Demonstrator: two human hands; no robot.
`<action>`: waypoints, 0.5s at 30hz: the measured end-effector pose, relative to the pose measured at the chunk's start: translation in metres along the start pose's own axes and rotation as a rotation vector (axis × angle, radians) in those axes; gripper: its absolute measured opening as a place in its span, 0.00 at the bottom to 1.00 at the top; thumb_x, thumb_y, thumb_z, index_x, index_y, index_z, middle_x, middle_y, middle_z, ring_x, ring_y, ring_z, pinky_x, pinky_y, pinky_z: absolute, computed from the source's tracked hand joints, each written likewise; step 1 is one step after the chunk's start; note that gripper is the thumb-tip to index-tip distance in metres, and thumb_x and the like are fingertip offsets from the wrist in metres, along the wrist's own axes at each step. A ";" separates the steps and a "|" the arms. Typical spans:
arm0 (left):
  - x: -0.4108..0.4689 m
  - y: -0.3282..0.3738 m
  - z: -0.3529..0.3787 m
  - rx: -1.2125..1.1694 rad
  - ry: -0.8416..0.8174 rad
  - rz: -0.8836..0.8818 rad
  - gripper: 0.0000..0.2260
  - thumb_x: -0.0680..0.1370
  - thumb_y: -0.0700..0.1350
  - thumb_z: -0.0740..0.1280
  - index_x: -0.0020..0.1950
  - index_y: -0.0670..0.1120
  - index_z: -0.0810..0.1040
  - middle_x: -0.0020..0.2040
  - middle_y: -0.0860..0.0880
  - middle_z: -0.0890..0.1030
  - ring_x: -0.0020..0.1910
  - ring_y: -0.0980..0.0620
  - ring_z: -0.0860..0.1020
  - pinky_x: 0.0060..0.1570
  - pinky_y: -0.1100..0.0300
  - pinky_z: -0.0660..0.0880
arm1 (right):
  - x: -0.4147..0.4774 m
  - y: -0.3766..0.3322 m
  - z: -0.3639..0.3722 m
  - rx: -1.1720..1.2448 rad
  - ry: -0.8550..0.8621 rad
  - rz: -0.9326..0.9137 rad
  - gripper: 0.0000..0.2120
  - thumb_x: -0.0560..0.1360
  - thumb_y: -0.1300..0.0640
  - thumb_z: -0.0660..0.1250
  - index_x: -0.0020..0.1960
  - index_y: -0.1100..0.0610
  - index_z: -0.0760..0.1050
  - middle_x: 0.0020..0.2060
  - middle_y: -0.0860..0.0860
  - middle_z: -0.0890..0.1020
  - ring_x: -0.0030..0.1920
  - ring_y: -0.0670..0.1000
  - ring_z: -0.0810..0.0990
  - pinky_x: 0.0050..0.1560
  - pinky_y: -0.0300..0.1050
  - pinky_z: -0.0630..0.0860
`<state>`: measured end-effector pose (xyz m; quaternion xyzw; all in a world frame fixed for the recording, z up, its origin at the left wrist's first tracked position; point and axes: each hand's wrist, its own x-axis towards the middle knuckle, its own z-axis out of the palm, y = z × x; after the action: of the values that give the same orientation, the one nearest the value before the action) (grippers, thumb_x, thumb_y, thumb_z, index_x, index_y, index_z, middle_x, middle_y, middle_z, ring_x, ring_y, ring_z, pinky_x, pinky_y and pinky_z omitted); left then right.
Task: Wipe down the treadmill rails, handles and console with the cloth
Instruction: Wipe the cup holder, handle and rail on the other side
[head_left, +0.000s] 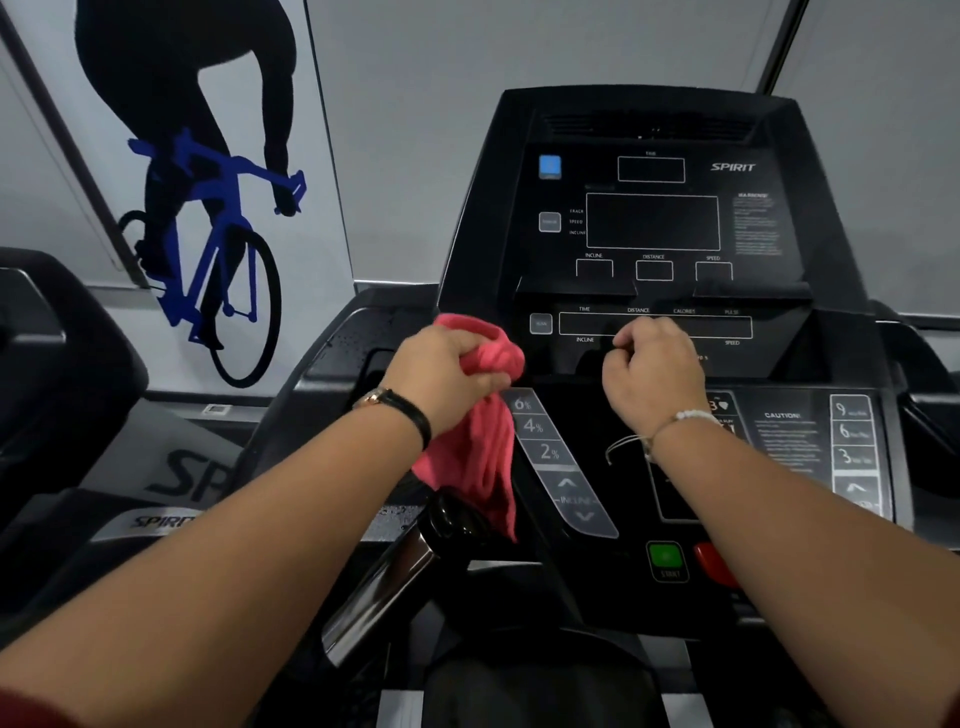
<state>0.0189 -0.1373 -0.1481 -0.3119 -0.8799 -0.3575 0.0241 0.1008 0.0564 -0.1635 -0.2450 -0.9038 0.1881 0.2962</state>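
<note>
Gripping crumpled pink cloth (483, 457), left hand (441, 374) hovers before glossy black console (654, 223); right hand (654, 374) curls empty fingers.

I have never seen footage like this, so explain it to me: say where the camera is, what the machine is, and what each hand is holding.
There is one picture, taken by a wide-angle camera worn on the person's head, looking forward and down. The black machine is a treadmill. Its console, with dark screens, faces the person. The incline keys are on the left and a green start button is lower down. The left hand grips a bunched pink cloth, part of which hangs below the fist. The right hand is curled in front of the console and holds nothing that I can see. A second treadmill stands to the left, below a wall picture of a cyclist.
</note>
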 end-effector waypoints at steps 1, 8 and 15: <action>-0.009 0.001 0.000 -0.010 -0.097 0.054 0.06 0.68 0.52 0.75 0.38 0.59 0.78 0.39 0.61 0.71 0.40 0.62 0.71 0.47 0.64 0.69 | 0.000 0.000 0.000 -0.002 0.001 -0.001 0.10 0.74 0.60 0.59 0.52 0.59 0.75 0.52 0.54 0.75 0.57 0.54 0.70 0.52 0.42 0.64; -0.032 0.016 -0.013 0.022 -0.682 0.133 0.09 0.64 0.54 0.77 0.41 0.57 0.83 0.53 0.58 0.73 0.54 0.59 0.73 0.60 0.63 0.71 | -0.001 -0.001 0.000 -0.029 -0.005 0.000 0.10 0.74 0.59 0.59 0.52 0.58 0.75 0.53 0.53 0.75 0.57 0.54 0.70 0.52 0.42 0.64; -0.050 0.068 0.015 0.490 -0.695 0.471 0.15 0.68 0.53 0.74 0.53 0.54 0.80 0.49 0.54 0.79 0.49 0.54 0.75 0.51 0.59 0.74 | 0.000 -0.001 0.001 -0.028 0.014 0.020 0.10 0.73 0.59 0.59 0.53 0.58 0.75 0.53 0.54 0.75 0.57 0.55 0.71 0.56 0.47 0.68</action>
<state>0.1003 -0.1163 -0.1308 -0.5888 -0.7996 0.0007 -0.1182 0.0998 0.0548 -0.1638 -0.2595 -0.9018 0.1768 0.2970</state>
